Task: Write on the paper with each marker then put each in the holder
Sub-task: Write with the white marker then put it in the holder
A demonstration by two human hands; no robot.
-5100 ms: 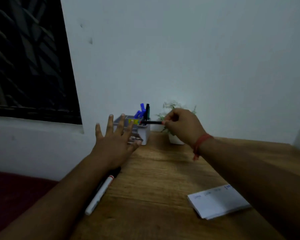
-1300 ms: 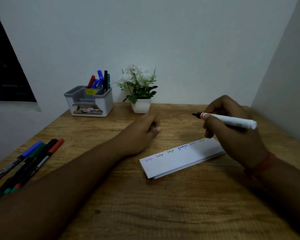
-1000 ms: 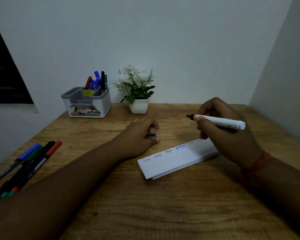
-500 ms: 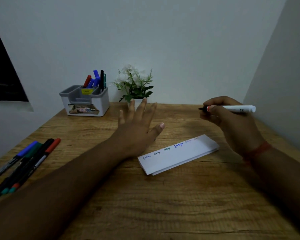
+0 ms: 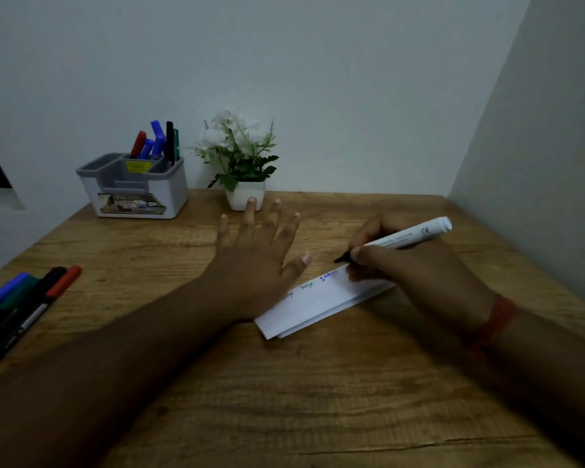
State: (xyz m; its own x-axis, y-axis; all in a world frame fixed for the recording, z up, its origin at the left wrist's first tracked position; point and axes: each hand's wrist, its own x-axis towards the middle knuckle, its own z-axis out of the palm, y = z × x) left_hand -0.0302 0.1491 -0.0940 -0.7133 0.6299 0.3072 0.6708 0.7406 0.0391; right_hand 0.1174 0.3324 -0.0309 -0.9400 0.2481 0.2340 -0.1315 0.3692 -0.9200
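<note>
Here we take the folded paper [image 5: 321,304] as our mark on the wooden table [image 5: 318,400]. Our left hand [image 5: 255,265] lies flat, fingers spread, on the paper's left end, grasping nothing. Our right hand [image 5: 409,265] is at its right end, pinching a white marker [image 5: 404,236] whose dark tip points down at the paper's far edge, beside small coloured words. Well left of the paper lie loose markers [image 5: 24,305]. Beyond it to the left stands the grey holder [image 5: 134,187] with markers upright in it, a potted plant [image 5: 240,163] just beside that.
</note>
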